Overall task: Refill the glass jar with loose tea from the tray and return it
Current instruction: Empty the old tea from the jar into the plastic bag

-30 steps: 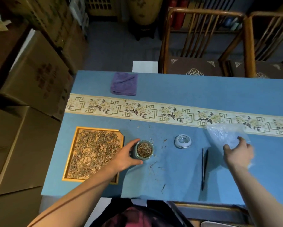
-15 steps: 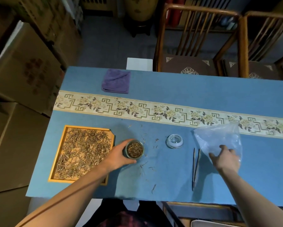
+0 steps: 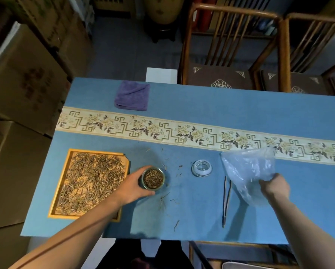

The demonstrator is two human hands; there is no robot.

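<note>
Glass under the left hand [image 3: 132, 188]: fingers and thumb curled round the open glass jar [image 3: 153, 178], upright on the blue surface [image 3: 201, 98], just beside the near right corner of the wooden tray [image 3: 69, 166]. Brown loose tea [image 3: 153, 178] visible through the jar mouth; how full, hard to judge from above. Clear crinkled plastic in the right hand [image 3: 274, 186]: fingers pinching the near edge of a plastic bag [image 3: 248, 167], bag raised off the cloth and tilted up toward the patterned band [image 3: 182, 133].

Between the hands, apart from both: glass lid [image 3: 201, 168] lying flat, and thin dark tweezers [image 3: 226, 200] just left of the bag, pointing toward the near edge. Stray leaves [image 3: 165, 199] scattered on the cloth around the jar and toward the near edge. Plenty of tea left spread across the tray. Farther off, a folded purple cloth [image 3: 132, 96] beyond the band, wooden chairs [image 3: 232, 47] behind the surface, cardboard boxes [image 3: 27, 78] to the left.

Likely step: filling at or near its end, jar steadied, bag being cleared aside or fetched. Next move probably calls for freeing the right hand, taking up the lid, and seating it squarely on the jar while the left keeps the jar from tipping; if more tea is wanted, tweezers first. Return of the jar not yet begun.
</note>
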